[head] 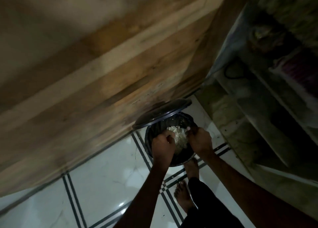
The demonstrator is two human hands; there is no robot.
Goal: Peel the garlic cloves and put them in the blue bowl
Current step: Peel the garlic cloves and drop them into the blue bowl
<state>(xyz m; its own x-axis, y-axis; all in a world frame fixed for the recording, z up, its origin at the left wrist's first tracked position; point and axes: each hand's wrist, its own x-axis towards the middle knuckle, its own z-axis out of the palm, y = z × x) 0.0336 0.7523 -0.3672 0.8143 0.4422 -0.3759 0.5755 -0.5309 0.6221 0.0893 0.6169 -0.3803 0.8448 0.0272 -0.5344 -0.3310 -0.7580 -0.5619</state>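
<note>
Both my hands hang over an open black pedal bin (149, 141) on the floor. My left hand (162, 144) is curled, knuckles up, at the left edge of a pale heap of garlic peels (179, 139). My right hand (200, 140) is curled at the heap's right edge, with the thumb pointing up. The peels lie between the two hands, over the bin's dark liner. What sits under the peels is hidden. No blue bowl and no garlic cloves are in view.
The bin's lid (161, 113) stands tilted up against a wooden panel (120, 73). One bare foot (191, 166) is at the bin's base and the other (182, 196) stands on the white tiled floor (103, 176). Dark shelving (258, 116) is to the right.
</note>
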